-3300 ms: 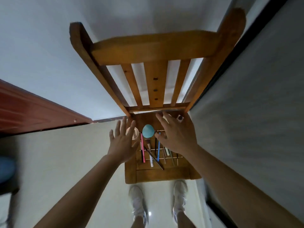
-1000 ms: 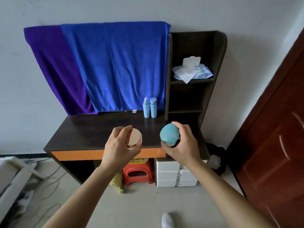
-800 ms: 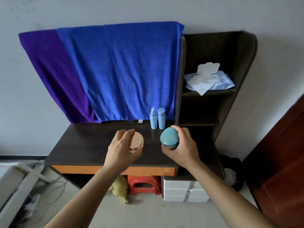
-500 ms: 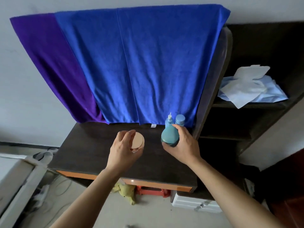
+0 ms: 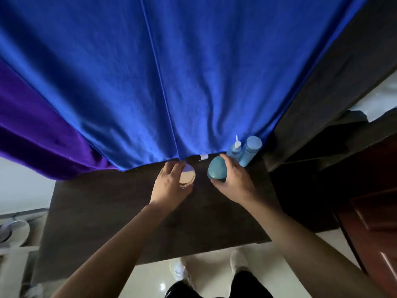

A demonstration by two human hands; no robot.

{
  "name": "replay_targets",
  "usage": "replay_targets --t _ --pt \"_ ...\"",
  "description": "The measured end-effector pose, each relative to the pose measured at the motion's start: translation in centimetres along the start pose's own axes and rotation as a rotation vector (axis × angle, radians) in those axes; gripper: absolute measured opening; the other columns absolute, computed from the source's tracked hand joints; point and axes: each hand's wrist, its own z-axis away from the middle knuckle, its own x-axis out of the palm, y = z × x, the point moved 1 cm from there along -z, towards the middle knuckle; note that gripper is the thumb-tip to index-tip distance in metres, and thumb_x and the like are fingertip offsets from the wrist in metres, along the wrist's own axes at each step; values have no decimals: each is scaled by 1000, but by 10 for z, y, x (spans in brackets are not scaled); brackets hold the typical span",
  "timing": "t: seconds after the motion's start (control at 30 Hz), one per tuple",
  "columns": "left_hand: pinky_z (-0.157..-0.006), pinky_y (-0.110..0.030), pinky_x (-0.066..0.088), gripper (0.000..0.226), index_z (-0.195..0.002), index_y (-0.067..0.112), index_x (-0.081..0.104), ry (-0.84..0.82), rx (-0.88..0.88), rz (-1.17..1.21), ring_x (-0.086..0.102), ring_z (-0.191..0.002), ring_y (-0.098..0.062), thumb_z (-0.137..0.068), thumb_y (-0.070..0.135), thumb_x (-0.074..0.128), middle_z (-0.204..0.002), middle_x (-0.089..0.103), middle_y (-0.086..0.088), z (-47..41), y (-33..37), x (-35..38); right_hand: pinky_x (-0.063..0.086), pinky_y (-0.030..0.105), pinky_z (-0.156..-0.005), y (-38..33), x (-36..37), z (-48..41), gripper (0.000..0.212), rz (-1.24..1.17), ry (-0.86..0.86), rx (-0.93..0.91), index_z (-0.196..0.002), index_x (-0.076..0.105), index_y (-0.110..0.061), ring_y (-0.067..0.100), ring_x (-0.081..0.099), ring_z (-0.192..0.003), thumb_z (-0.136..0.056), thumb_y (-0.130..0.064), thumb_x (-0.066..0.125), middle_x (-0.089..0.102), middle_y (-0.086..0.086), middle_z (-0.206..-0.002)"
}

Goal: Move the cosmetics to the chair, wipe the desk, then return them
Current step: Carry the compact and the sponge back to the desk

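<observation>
Now we set both on desk (image 5: pixel 107 211) vert., no sliding: L hand (image 5: pixel 169 186) curls round jar (image 5: pixel 187 177), R hand (image 5: pixel 234 181) grips pod (image 5: pixel 217 170) just beside bottles (image 5: pixel 245 150), jar beyond pod. Contact w/ desk unclear; release once seated.

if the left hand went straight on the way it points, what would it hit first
Most likely the lower hem of the blue towel, which hangs just beyond the left hand holding the round compact. Depth is unclear, but the fingers look almost at it.
</observation>
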Motion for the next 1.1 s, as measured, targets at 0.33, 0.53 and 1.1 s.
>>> replay_targets --t 0.33,0.53,1.1 --pt "-80 -35 49 56 -124 18 55 -85 -94 41 59 -98 -30 -76 31 79 -115 58 -3 -32 -23 79 40 31 -100 22 61 -46 84 76 -111 -69 -153 29 -1 35 53 -124 -83 -12 75 45 18 -140" --pt "-89 -38 49 58 -132 20 52 -106 -146 59 54 -113 -28 -81 30 76 -129 55 -2 -33 -32 97 39 35 -108 34 71 -61 86 69 -173 -45 -155 22 1 35 43 -137 -85 -8 71 35 20 -150" --pt "-106 -55 36 35 -129 9 63 408 733 -164 42 -137 -42 -98 22 55 -148 46 -20 -98 92 -111 54 42 -97 -58 -137 -1 37 25 653 -260 -135 60 -13 21 52 -133 -100 -24 58 47 6 -149"
